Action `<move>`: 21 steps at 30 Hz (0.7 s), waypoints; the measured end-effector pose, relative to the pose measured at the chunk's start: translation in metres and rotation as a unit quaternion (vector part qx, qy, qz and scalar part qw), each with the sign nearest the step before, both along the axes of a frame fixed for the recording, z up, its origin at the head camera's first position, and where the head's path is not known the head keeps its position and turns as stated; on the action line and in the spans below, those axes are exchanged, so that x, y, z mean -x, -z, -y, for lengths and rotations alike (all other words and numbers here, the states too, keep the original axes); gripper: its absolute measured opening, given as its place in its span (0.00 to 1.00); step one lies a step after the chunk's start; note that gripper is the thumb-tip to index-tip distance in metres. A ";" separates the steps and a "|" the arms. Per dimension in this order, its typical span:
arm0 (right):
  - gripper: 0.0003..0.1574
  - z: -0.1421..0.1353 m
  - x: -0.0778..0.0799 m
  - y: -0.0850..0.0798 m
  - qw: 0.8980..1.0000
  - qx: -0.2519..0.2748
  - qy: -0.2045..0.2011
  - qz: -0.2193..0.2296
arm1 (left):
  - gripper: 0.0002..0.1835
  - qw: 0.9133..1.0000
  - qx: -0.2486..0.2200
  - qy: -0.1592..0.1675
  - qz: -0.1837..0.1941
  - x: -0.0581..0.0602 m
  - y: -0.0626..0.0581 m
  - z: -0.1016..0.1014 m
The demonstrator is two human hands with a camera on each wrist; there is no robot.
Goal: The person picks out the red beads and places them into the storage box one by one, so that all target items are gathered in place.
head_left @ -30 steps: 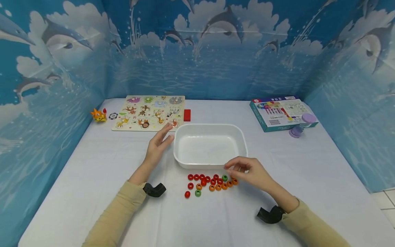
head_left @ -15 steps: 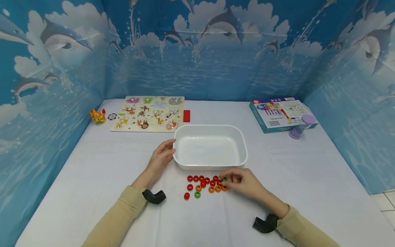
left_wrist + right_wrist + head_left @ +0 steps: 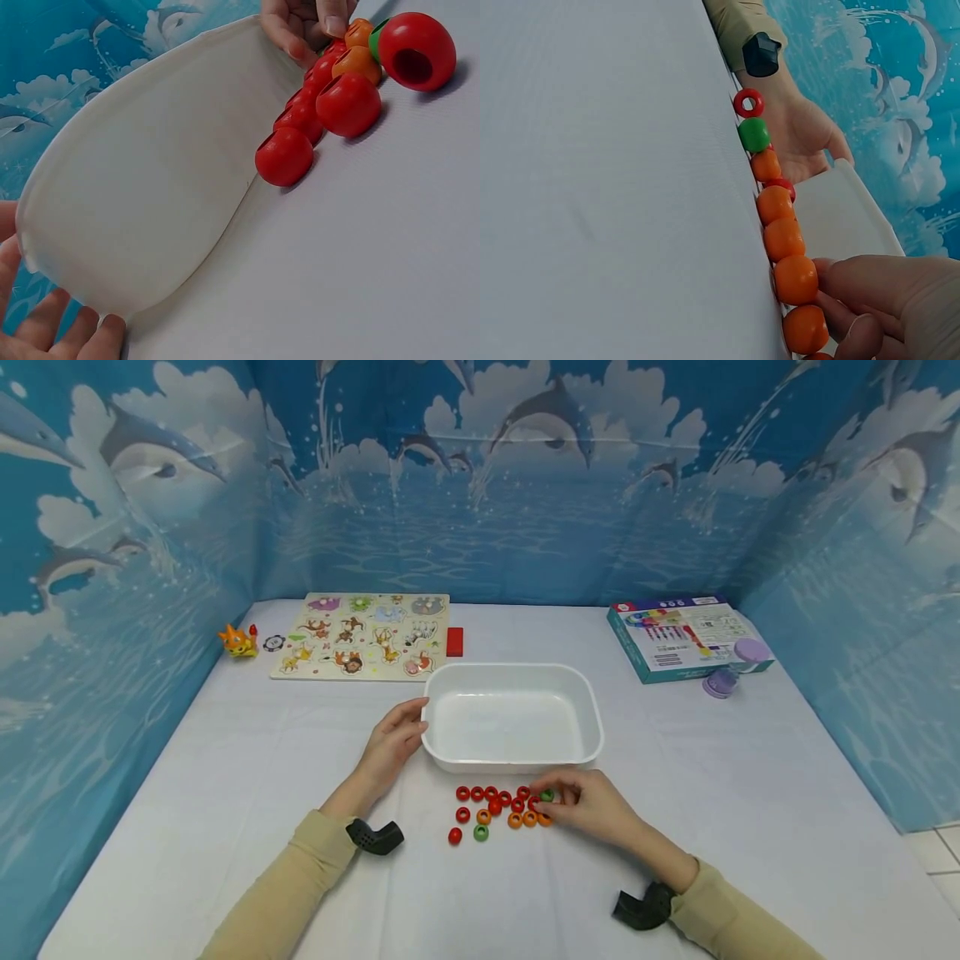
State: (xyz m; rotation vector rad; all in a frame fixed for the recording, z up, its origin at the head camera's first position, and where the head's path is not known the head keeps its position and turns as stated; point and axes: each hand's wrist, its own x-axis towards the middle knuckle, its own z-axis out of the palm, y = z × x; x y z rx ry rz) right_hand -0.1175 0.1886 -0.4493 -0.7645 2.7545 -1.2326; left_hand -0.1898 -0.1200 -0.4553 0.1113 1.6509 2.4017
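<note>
A white rectangular tray (image 3: 513, 768) stands on the table with its inside bare. My left hand (image 3: 388, 747) rests its fingers along the tray's left end. In the left wrist view its fingertips (image 3: 112, 324) touch the outer wall below the rim. Red, orange and green beads with holes lie in front of the tray. My right hand (image 3: 588, 802) is at the right end of this group, thumb and forefinger around a red bead (image 3: 533, 804). A green bead (image 3: 547, 795) shows between these fingers. Orange beads (image 3: 796, 280) line up beside the fingers in the right wrist view; the hand hides part of the group.
An animal puzzle board (image 3: 360, 639) lies at the back left, with a red block (image 3: 454, 642) and a small orange toy figure (image 3: 238, 642) nearby. A flat toy box (image 3: 686, 639) and a purple-lidded tub (image 3: 721, 682) are at the back right. Dolphin-print curtains surround the table.
My left hand has come down from above the puzzle board to the tray's left end. The right hand has moved left and towards me, from the tray's front corner to the beads, then hardly moved.
</note>
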 end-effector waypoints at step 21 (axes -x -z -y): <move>0.16 0.000 -0.004 -0.028 0.999 -0.003 -0.049 -0.002 | 0.22 1.000 0.017 0.009 -0.004 -0.005 -0.010 -0.001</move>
